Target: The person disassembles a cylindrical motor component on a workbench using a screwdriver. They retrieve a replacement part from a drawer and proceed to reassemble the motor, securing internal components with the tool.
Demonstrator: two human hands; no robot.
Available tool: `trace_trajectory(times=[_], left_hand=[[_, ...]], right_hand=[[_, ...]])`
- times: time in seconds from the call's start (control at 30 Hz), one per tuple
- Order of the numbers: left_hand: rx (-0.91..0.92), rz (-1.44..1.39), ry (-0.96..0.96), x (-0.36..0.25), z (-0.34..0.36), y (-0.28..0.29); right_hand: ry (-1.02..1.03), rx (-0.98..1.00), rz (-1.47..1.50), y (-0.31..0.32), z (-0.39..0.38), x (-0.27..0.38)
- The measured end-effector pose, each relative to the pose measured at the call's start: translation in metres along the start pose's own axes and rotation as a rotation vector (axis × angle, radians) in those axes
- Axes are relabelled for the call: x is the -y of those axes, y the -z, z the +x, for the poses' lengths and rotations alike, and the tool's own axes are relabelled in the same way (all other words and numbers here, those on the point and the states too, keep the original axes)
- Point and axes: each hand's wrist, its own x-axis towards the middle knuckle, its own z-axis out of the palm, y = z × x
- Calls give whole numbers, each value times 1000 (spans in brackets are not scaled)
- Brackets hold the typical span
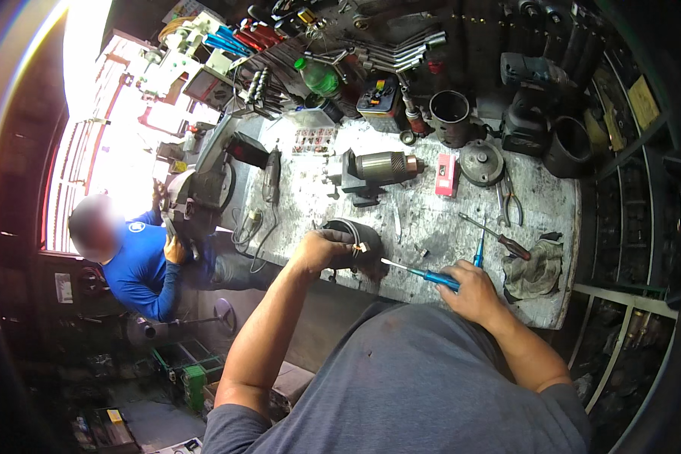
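The left forearm reaches forward and inward, bare below its grey sleeve; the left hand is curled in a grip, knuckles forward. The right forearm slants forward and leftward from a bent elbow, and the right hand is closed, fingers wrapped, pointing left.

Housing: bench's near edge, in left hand
Screwdriver: in right hand, right of housing
Cylinder: on bench, behind housing
Rag: bench's right end
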Motion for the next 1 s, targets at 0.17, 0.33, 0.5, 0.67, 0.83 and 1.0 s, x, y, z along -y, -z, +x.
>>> trace_trajectory(times=[0.17,0.33,0.5,0.67,0.83,1.0], left_hand=[[0,7,11,-5,0,-2],[-112,242,-43,-18,-3,-12],[-191,180,-158,-15,-16,-22],[-107,-109,-166,-11,-23,-18],[-268,-280,-276,-3,-32,-20],[-116,-718,-317,23,-64,-2]], right_hand=[[-55,-33,-3,3,-3,-10],[-79,-120,-12,8,8,-20],[-83,-166,-33,10,13,-29],[-91,-188,-62,7,14,-39],[-67,-240,-231,4,15,-50],[-83,-241,-482,7,14,-50]])
